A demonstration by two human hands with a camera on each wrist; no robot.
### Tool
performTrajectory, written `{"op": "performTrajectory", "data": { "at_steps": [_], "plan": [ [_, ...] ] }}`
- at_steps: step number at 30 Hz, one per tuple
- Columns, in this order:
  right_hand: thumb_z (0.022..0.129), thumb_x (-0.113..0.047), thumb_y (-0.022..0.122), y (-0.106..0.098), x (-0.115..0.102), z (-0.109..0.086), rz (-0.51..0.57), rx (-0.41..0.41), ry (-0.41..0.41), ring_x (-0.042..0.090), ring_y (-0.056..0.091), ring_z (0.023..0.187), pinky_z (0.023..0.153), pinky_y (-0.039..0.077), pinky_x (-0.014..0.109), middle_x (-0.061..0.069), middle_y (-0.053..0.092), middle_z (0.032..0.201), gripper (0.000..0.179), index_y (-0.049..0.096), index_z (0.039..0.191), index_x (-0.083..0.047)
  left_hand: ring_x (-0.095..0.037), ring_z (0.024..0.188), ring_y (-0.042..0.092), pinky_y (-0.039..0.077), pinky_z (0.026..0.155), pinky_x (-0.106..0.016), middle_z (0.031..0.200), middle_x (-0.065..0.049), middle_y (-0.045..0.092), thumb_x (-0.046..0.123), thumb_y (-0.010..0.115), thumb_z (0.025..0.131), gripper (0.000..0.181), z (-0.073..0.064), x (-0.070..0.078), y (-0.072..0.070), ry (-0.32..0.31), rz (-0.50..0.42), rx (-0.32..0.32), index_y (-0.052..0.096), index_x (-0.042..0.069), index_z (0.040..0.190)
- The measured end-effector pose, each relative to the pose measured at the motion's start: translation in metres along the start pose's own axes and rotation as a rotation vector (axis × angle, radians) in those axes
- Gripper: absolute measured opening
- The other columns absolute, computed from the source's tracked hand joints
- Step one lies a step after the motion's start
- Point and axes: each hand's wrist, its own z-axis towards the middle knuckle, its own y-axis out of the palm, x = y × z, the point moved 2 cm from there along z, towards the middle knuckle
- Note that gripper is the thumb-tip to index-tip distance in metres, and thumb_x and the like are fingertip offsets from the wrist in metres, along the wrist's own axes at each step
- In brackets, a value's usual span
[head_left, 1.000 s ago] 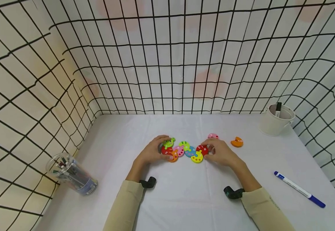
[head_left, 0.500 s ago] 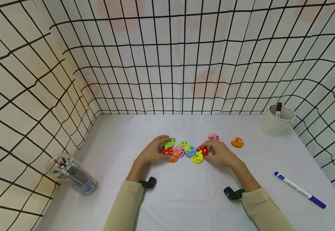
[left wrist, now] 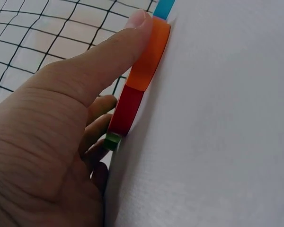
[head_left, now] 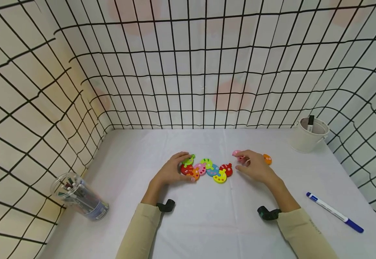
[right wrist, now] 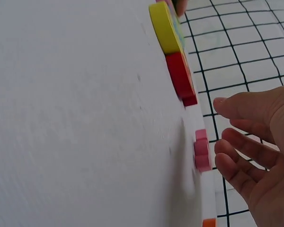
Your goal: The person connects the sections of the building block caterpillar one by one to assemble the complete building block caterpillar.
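Observation:
A numbered caterpillar puzzle lies in a zigzag row on the white table. Its green face piece (head_left: 189, 160), red piece (head_left: 185, 170) and orange piece (left wrist: 155, 52) form the left end. My left hand (head_left: 170, 169) holds this end, thumb on the orange piece and fingers around the green face. At the row's right end, past the yellow piece (head_left: 220, 177), sits a red piece (head_left: 227, 170) marked 8. My right hand (head_left: 256, 167) is apart from it, fingers spread and loosely bent over a loose pink piece (right wrist: 202, 152). Nothing shows between its thumb and fingers.
A loose orange piece (head_left: 268, 159) marked 10 lies behind my right hand. A blue-capped marker (head_left: 333, 211) is at the right. A white bucket (head_left: 306, 138) stands back right, a clear jar of pens (head_left: 84, 199) at the left. Black wire grid (head_left: 204, 72) surrounds the table.
My right hand has let go of the red piece marked 8 and moved right and slightly back, over the pink piece. The left hand stays in place.

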Motion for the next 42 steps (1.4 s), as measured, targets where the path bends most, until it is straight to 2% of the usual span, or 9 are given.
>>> {"op": "performTrajectory", "data": {
  "at_steps": [3,7,11,15,19,26,31,35,42],
  "plan": [
    [0.092,-0.022,0.078,-0.004,0.004,0.003,-0.020,0.016,0.014,0.030,0.061,0.103,0.085,0.060,0.041,0.015,0.066,0.113,0.050,0.062,0.136,-0.008,-0.027,0.154,0.033,0.033,0.122,-0.057,0.163,0.001,0.039,0.053,0.089,0.073,0.093,0.000,-0.001,0.001,-0.015,0.000,0.021,0.050,0.028,0.153],
    [0.092,-0.023,0.077,-0.006,0.009,0.007,-0.053,0.016,0.038,0.036,0.059,0.114,0.086,0.061,0.047,0.019,0.062,0.129,0.054,0.058,0.141,-0.010,-0.028,0.152,0.035,0.034,0.121,-0.058,0.162,0.000,0.040,0.055,0.089,0.072,0.093,0.001,0.001,0.002,-0.033,-0.002,0.049,0.051,0.028,0.152],
    [0.092,-0.022,0.076,-0.003,0.013,0.012,-0.089,0.010,0.022,0.040,0.056,0.121,0.096,0.057,0.055,0.022,0.054,0.146,0.058,0.055,0.144,-0.008,-0.027,0.152,0.035,0.035,0.121,-0.057,0.163,0.000,0.039,0.055,0.090,0.072,0.095,0.001,0.002,0.004,-0.050,0.003,0.057,0.050,0.028,0.153],
    [0.096,-0.023,0.072,0.002,0.019,0.017,-0.126,-0.031,0.011,0.040,0.054,0.127,0.107,0.050,0.059,0.020,0.047,0.155,0.060,0.050,0.150,-0.010,-0.027,0.152,0.036,0.035,0.121,-0.056,0.162,-0.001,0.039,0.054,0.090,0.071,0.095,0.002,0.003,0.006,-0.062,-0.001,0.073,0.050,0.027,0.153],
    [0.098,-0.023,0.068,0.006,0.023,0.018,-0.134,-0.046,0.017,0.041,0.053,0.129,0.109,0.047,0.061,0.021,0.050,0.152,0.056,0.051,0.151,-0.012,-0.027,0.150,0.037,0.037,0.120,-0.055,0.161,-0.001,0.040,0.055,0.090,0.070,0.095,0.003,0.004,0.008,-0.075,-0.010,0.091,0.050,0.027,0.152],
    [0.099,-0.023,0.066,0.006,0.025,0.017,-0.074,-0.006,0.071,0.039,0.054,0.123,0.104,0.052,0.057,0.022,0.056,0.141,0.048,0.056,0.144,-0.010,-0.028,0.149,0.038,0.038,0.120,-0.055,0.161,-0.002,0.040,0.055,0.090,0.070,0.095,0.003,0.010,0.010,-0.092,-0.018,0.106,0.050,0.025,0.152],
    [0.099,-0.022,0.068,0.006,0.025,0.014,-0.036,0.029,0.084,0.034,0.056,0.110,0.091,0.057,0.047,0.019,0.062,0.122,0.046,0.057,0.142,-0.009,-0.029,0.150,0.038,0.038,0.119,-0.056,0.162,-0.003,0.039,0.054,0.090,0.071,0.097,0.002,0.012,0.007,-0.085,-0.016,0.093,0.049,0.025,0.153],
    [0.098,-0.019,0.069,0.006,0.026,0.013,0.011,0.053,0.079,0.030,0.057,0.098,0.078,0.055,0.035,0.016,0.063,0.110,0.044,0.059,0.139,-0.009,-0.028,0.151,0.037,0.037,0.120,-0.056,0.163,-0.002,0.037,0.055,0.090,0.071,0.099,0.001,0.010,0.004,-0.070,0.003,0.074,0.047,0.025,0.155],
    [0.097,-0.020,0.070,0.006,0.023,0.011,0.014,0.062,0.061,0.029,0.061,0.099,0.077,0.055,0.032,0.015,0.066,0.112,0.045,0.060,0.139,-0.011,-0.027,0.154,0.034,0.034,0.122,-0.056,0.165,-0.001,0.036,0.053,0.089,0.072,0.098,0.002,0.005,0.003,-0.061,-0.002,0.061,0.045,0.025,0.156]
  ]
}}
